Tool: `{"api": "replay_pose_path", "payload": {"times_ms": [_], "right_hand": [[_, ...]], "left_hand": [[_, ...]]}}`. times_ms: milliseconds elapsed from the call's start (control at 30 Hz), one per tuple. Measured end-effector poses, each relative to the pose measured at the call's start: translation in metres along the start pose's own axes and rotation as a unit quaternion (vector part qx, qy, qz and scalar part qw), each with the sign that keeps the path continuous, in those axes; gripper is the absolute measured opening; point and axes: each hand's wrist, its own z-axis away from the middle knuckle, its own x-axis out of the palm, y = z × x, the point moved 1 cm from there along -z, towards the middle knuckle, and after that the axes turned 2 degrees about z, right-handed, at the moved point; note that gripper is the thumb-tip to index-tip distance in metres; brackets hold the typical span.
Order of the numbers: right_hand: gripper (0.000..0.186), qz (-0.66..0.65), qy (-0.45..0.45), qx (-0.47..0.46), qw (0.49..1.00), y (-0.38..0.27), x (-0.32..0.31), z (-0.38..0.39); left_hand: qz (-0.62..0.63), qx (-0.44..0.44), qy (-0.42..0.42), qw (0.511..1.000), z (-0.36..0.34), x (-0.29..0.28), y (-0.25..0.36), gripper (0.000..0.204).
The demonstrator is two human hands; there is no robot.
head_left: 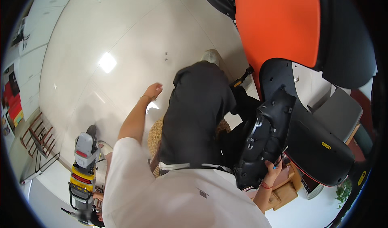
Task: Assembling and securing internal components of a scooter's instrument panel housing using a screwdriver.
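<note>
My right fingers (pixel 277 169) grasp black panel (pixel 264 137) by lower end, near orange bodywork (pixel 279 26), tabs (pixel 257 124) facing me. Left fingers (pixel 158 87) over floor (pixel 133 58); cannot tell whether clenched or released. Best, I judge: support far end too, keep tabs from twisting.

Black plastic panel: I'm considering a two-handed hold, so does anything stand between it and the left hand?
Yes: in this view a dark-trousered leg lies between the left hand and the black plastic panel, which the right hand holds near its lower end.
</note>
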Motion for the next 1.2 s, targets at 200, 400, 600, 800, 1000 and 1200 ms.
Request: {"api": "replay_pose_path", "payload": {"times_ms": [200, 400, 600, 800, 1000, 1200], "right_hand": [[0.063, -0.063, -0.074, -0.058, 0.994, -0.020, 0.018, -0.009], [0.056, -0.180, -0.164, -0.134, 0.961, -0.049, 0.038, -0.010], [0.058, -0.232, -0.247, -0.169, 0.926, -0.051, 0.030, 0.006], [0.058, -0.243, -0.290, -0.198, 0.904, -0.056, 0.035, 0.025], [0.058, -0.252, -0.324, -0.211, 0.887, -0.060, 0.038, 0.043], [0.059, -0.257, -0.331, -0.248, 0.874, -0.055, 0.031, 0.059]], "left_hand": [[0.232, -0.077, 0.124, 0.962, 0.160, -0.078, -0.085, 0.022], [0.305, -0.078, 0.224, 0.922, 0.328, -0.086, 0.040, 0.031], [0.121, -0.017, 0.172, 0.977, 0.420, -0.006, 0.072, 0.037], [0.122, -0.060, 0.153, 0.979, 0.501, 0.035, 0.090, 0.040], [-0.023, -0.066, 0.256, 0.964, 0.535, 0.065, 0.063, 0.056], [-0.067, -0.165, 0.312, 0.933, 0.542, 0.072, 0.069, 0.047]]}}
